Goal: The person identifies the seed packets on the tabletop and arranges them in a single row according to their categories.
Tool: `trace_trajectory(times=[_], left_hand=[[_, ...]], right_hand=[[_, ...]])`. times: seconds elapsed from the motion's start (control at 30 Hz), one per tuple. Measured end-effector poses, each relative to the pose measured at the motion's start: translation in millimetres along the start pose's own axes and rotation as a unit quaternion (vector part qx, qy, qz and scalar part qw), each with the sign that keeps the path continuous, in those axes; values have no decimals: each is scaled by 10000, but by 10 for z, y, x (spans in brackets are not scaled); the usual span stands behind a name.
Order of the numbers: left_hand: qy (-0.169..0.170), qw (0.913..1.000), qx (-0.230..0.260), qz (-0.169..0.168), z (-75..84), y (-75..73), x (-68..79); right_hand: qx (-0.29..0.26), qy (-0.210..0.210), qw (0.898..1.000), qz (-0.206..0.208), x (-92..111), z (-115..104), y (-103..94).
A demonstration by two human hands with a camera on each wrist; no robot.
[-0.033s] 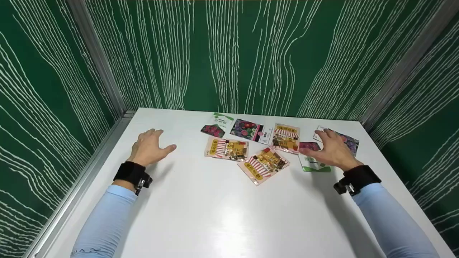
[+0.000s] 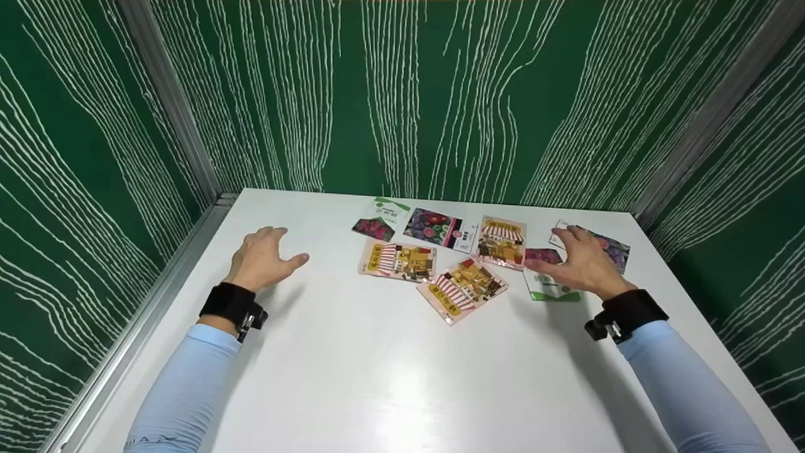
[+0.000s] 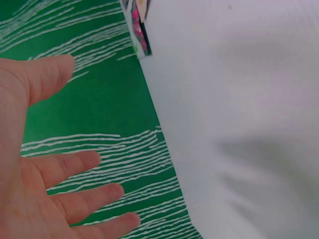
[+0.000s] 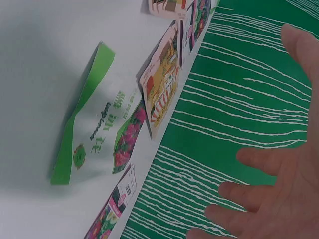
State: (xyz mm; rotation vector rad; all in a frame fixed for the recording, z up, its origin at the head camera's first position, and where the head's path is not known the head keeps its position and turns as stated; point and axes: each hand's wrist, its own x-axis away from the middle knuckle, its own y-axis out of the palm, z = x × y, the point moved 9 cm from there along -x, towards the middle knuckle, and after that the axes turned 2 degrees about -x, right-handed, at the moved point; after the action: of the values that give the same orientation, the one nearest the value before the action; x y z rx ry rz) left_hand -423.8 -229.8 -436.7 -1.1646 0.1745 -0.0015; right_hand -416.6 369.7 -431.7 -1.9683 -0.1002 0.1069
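Note:
My left hand (image 2: 259,259) hovers over the left of the white table, fingers spread and thumb apart, holding nothing. On the right, my right hand (image 2: 585,264) is held over two flat packets, its fingers extended and nothing in its grasp. One is a green-and-white flower packet (image 4: 107,119); the other shows purple and red flowers (image 2: 615,250) and is partly hidden by the hand. Three pink packets with a striped-awning shop picture lie nearer the middle: one upright (image 2: 501,242), one sideways (image 2: 399,261), one tilted (image 2: 462,290).
A second green-and-white packet (image 2: 385,218) and another purple-flower packet (image 2: 437,229) lie toward the table's back edge. Green walls (image 2: 352,94) with white wavy lines enclose the white table (image 2: 352,365) at the back and sides.

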Motion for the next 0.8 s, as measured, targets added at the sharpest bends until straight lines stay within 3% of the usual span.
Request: trace_trajectory(times=[0.4, 0.63, 0.8], left_hand=[[121, 9998, 104, 80, 79, 56, 29], [105, 9997, 211, -19, 118, 188, 80], [174, 9995, 222, -170, 165, 288, 99]], right_hand=[[-549, -74, 9984, -143, -10, -51, 48], [-675, -231, 9975, -15, 2, -58, 32], [-692, -18, 9975, -109, 13, -6, 91]])
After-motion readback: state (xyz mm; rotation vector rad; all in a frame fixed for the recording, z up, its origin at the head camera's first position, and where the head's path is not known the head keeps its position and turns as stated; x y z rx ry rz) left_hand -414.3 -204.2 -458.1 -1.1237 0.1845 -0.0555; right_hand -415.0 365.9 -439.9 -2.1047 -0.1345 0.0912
